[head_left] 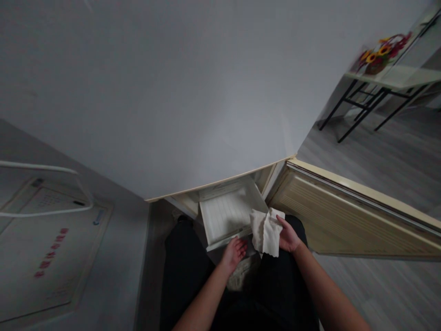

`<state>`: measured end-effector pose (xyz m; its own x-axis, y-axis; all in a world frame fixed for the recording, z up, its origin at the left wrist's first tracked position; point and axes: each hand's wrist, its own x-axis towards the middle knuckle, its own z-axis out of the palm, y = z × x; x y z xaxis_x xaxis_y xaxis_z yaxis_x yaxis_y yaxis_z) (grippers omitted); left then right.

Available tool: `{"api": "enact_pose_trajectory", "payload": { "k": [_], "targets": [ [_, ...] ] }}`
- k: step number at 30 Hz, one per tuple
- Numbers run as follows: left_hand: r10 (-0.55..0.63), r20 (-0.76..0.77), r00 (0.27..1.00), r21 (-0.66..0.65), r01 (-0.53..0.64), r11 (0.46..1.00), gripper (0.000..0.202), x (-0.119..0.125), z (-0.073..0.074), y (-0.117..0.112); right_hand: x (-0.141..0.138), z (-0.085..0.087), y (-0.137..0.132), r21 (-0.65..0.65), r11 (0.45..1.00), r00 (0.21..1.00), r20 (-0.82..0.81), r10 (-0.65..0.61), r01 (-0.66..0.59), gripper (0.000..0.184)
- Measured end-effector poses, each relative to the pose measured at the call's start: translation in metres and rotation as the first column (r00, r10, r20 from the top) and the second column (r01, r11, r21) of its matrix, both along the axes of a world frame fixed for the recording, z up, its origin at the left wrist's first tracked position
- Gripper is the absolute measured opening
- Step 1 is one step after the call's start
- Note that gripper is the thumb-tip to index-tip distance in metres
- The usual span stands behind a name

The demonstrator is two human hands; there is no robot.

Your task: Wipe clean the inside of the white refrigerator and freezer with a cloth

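I look straight down the front of a tall grey fridge. A white drawer [225, 214] is pulled out of its lower compartment. My left hand [234, 253] curls over the drawer's front edge. My right hand [287, 236] grips a crumpled white cloth [267, 232] just right of the drawer's front corner. The drawer holds nothing that I can see.
The cream fridge door [347, 211] stands open to the right. A grey appliance with red lettering [48, 248] sits at the left. A black-legged table [386, 82] with flowers stands at the upper right on a wood floor. My dark trousers fill the bottom.
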<state>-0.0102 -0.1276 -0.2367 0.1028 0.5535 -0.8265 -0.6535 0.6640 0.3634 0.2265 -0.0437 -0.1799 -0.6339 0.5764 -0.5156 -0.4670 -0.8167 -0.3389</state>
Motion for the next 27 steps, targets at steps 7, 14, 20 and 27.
{"api": "enact_pose_trajectory", "payload": {
  "k": [7,14,20,27],
  "targets": [
    [-0.252,-0.076,0.965,0.178,0.262,0.948,0.042,-0.005,0.026,0.000,-0.003,0.004,0.001,-0.055,0.998,1.000,0.024,0.002,-0.001,0.035],
    [-0.321,-0.913,0.253,0.094,0.895,0.436,0.055,-0.066,0.034,0.001,-0.005,0.001,-0.001,-0.059,0.997,0.997,0.048,0.052,-0.049,0.037],
    [-0.380,-0.915,-0.138,-0.311,0.842,0.442,0.059,-0.088,0.017,0.008,-0.025,-0.013,0.016,0.097,0.989,0.962,0.260,0.086,-0.115,0.044],
    [-0.313,-0.939,0.144,-0.039,0.858,0.512,0.060,-0.056,0.004,-0.008,-0.126,-0.049,0.078,0.240,0.660,0.346,0.938,0.033,-0.712,0.062]
  ]
}}
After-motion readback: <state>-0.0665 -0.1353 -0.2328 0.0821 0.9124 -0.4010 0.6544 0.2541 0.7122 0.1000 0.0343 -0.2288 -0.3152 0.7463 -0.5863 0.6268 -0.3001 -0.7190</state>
